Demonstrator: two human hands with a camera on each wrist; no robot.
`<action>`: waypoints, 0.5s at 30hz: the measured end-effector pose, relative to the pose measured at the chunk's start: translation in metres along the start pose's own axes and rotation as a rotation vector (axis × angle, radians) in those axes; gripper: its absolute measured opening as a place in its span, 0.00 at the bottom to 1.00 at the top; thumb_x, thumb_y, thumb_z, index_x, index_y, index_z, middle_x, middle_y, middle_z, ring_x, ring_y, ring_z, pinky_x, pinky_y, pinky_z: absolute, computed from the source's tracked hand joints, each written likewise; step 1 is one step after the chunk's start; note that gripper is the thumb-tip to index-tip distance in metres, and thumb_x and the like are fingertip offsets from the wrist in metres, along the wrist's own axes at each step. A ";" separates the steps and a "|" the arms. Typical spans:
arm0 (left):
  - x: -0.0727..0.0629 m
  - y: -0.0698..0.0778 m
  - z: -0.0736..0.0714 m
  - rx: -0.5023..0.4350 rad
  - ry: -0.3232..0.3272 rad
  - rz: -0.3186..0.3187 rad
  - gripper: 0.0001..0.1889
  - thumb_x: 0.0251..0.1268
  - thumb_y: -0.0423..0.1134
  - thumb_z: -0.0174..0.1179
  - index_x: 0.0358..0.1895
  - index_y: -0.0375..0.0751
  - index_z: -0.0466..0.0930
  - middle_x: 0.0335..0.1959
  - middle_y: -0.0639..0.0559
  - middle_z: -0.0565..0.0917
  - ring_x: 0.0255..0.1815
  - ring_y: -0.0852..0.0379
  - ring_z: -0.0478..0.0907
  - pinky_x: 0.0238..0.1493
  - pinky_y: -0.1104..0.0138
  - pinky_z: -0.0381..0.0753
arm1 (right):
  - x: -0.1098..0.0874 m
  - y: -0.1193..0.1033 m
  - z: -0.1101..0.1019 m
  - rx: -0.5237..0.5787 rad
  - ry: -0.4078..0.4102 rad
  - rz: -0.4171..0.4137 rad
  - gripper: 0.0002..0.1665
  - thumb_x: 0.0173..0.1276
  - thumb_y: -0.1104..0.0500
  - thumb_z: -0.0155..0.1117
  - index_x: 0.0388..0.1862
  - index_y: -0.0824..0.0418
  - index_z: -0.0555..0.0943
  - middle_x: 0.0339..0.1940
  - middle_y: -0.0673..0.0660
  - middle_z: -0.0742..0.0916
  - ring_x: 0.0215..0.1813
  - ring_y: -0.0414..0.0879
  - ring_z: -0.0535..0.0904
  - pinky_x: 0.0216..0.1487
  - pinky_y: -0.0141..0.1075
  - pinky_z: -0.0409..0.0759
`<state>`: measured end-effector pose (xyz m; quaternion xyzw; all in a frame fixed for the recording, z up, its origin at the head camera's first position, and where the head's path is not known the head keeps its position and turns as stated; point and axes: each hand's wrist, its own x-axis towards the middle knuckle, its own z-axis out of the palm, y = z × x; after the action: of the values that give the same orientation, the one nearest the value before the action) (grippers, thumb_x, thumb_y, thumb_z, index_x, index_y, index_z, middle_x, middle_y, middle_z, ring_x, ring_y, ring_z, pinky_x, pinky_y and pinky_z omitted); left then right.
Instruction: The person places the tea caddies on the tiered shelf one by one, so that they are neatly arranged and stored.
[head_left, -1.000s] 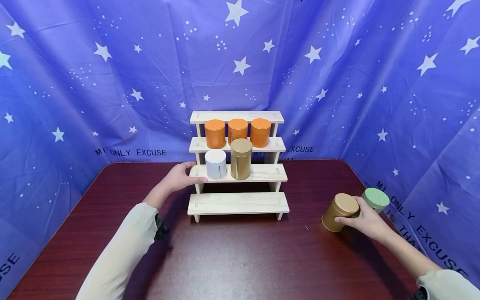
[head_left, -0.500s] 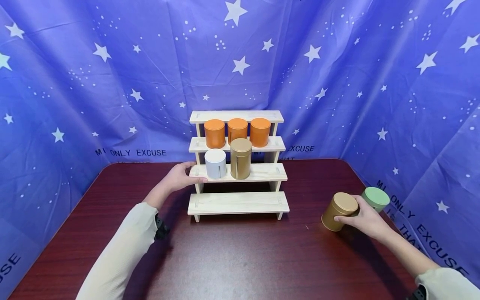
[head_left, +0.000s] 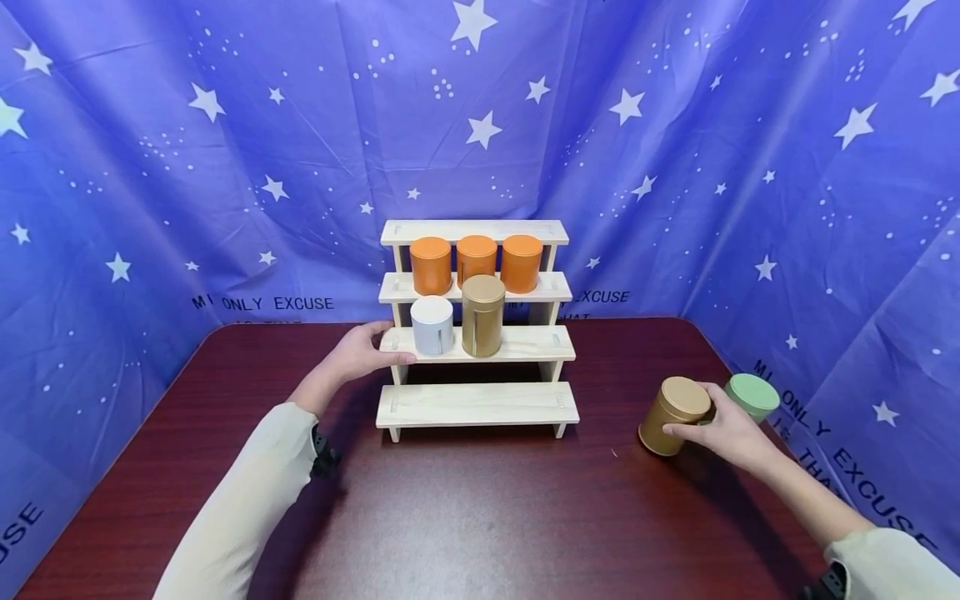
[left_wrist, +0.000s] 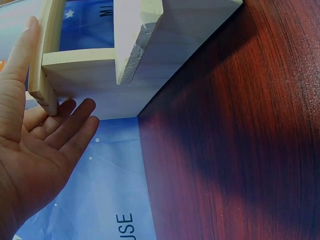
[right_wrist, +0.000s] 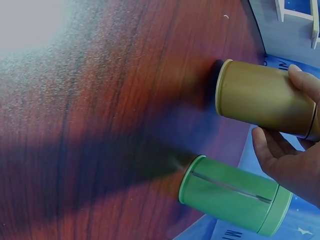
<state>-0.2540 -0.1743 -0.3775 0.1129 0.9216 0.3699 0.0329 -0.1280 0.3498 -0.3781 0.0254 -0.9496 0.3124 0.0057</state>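
Note:
In the head view my left hand [head_left: 360, 354] holds the left end of a four-step wooden display rack [head_left: 480, 404], at its second step from the bottom. The left wrist view shows the thumb along the board's edge [left_wrist: 41, 55] and the other fingers bent behind it. My right hand [head_left: 731, 429] grips a tall gold tin [head_left: 671, 417] with a lid, at the table's right. Whether its base touches the table, I cannot tell. Just behind that hand stands a green tin [right_wrist: 230, 192], partly hidden in the head view.
On the rack stand three orange tins [head_left: 476, 258] on the third step, and a white tin [head_left: 432, 327] beside another gold tin [head_left: 482, 317] on the second. Dark red wooden table [head_left: 480, 517]; a blue star-patterned curtain [head_left: 300, 150] borders its back and sides.
My right hand has shifted the gold tin slightly left and away from me, a little farther from the green tin. The left hand and the rack stay put.

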 end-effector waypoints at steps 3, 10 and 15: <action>0.000 0.000 0.000 -0.003 -0.001 -0.001 0.47 0.44 0.60 0.70 0.64 0.32 0.66 0.53 0.39 0.79 0.50 0.49 0.76 0.52 0.56 0.76 | 0.002 -0.003 -0.001 -0.012 0.004 -0.001 0.48 0.52 0.46 0.72 0.62 0.72 0.61 0.52 0.72 0.78 0.54 0.63 0.73 0.50 0.52 0.71; 0.001 0.001 0.000 -0.016 -0.001 0.003 0.47 0.44 0.60 0.70 0.63 0.32 0.67 0.52 0.39 0.80 0.49 0.48 0.76 0.52 0.57 0.76 | 0.006 -0.008 -0.003 -0.024 0.011 -0.020 0.49 0.52 0.45 0.72 0.62 0.72 0.61 0.52 0.71 0.78 0.55 0.63 0.73 0.51 0.53 0.71; 0.000 0.000 0.000 -0.003 0.003 0.003 0.46 0.43 0.61 0.69 0.63 0.33 0.68 0.52 0.40 0.80 0.48 0.49 0.76 0.51 0.57 0.76 | 0.010 -0.012 -0.003 -0.018 0.014 -0.034 0.48 0.53 0.45 0.72 0.62 0.72 0.62 0.52 0.70 0.79 0.54 0.61 0.74 0.49 0.47 0.72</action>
<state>-0.2542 -0.1745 -0.3779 0.1138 0.9209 0.3714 0.0313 -0.1379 0.3414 -0.3679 0.0393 -0.9518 0.3037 0.0177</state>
